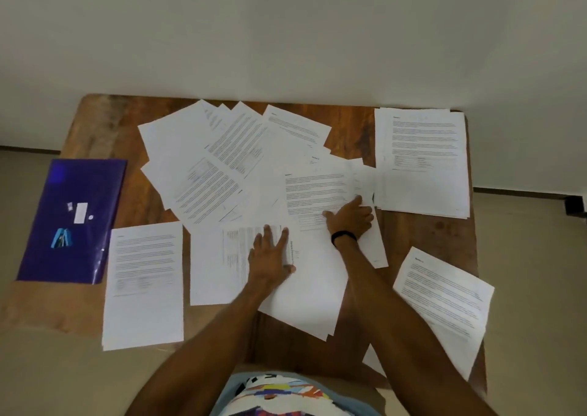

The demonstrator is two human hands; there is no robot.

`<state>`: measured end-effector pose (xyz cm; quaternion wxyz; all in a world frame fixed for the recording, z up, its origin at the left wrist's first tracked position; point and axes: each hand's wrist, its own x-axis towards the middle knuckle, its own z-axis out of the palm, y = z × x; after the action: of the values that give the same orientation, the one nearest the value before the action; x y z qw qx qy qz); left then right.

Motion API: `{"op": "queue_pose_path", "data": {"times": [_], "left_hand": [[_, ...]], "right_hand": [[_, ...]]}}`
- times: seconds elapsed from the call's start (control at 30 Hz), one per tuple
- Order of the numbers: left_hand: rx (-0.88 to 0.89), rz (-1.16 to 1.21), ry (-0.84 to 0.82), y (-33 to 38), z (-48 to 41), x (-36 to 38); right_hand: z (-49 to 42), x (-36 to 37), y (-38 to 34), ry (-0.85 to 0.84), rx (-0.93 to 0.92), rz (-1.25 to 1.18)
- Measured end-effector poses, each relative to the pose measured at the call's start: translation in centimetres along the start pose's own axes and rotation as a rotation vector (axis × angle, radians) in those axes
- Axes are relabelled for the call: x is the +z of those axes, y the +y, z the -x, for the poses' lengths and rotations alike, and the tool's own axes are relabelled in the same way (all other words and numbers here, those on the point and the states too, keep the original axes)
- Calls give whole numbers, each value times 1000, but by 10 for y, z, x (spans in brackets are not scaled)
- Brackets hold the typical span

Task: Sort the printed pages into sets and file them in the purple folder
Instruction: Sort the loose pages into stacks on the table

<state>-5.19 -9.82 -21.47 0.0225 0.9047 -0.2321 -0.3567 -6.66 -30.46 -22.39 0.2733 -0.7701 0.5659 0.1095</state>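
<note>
Several printed pages (228,155) lie fanned and overlapping across the middle of the wooden table (355,123). My left hand (270,256) rests flat with spread fingers on a sideways page with a table of text near the front. My right hand (349,217), a black band on its wrist, presses flat on a page of text to the right of it. Separate page sets lie at the front left (144,282), the back right (422,161) and the front right (444,301). The purple folder (73,221) lies closed at the table's left edge, overhanging it.
A white wall runs behind the table's far edge. The floor shows on both sides of the table. A small dark object (575,204) sits on the floor at the far right. The front-right page set hangs over the table's edge.
</note>
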Motion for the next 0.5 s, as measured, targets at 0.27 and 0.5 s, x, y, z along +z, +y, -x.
{"op": "queue_pose_path", "data": {"times": [0.27, 0.5], "left_hand": [[30, 207, 69, -10, 4, 6], [33, 553, 216, -46, 4, 3]], "right_hand": [[-5, -31, -3, 204, -96, -482], [48, -77, -9, 882, -344, -761]]}}
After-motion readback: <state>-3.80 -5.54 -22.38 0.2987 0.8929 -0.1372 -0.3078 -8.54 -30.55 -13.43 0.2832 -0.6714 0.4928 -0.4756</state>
